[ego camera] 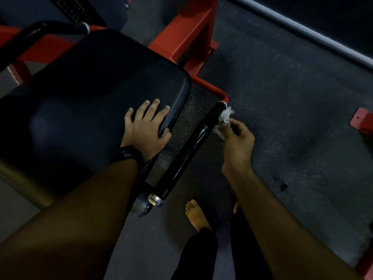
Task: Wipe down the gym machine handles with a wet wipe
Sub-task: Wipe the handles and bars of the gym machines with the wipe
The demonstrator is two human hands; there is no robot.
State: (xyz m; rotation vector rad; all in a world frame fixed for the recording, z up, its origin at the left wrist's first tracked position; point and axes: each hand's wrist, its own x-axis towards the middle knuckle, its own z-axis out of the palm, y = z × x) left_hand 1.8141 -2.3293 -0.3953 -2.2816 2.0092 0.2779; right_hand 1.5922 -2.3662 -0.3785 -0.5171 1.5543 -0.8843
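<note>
A glossy black machine handle [187, 154] runs diagonally from a chrome collar near my legs up to its far end by the red frame. My right hand [238, 140] pinches a crumpled white wet wipe [224, 120] against the right side of the handle near that far end. My left hand [147, 126] rests flat with spread fingers on the corner of the black padded seat [90, 93], a dark band on its wrist.
The red steel frame [187, 35] stands behind the seat and wraps round its right edge. A second black handle [30, 39] curves at the upper left. Speckled rubber floor [292, 118] lies to the right, with another red part [361, 120]. My bare foot [195, 215] stands below.
</note>
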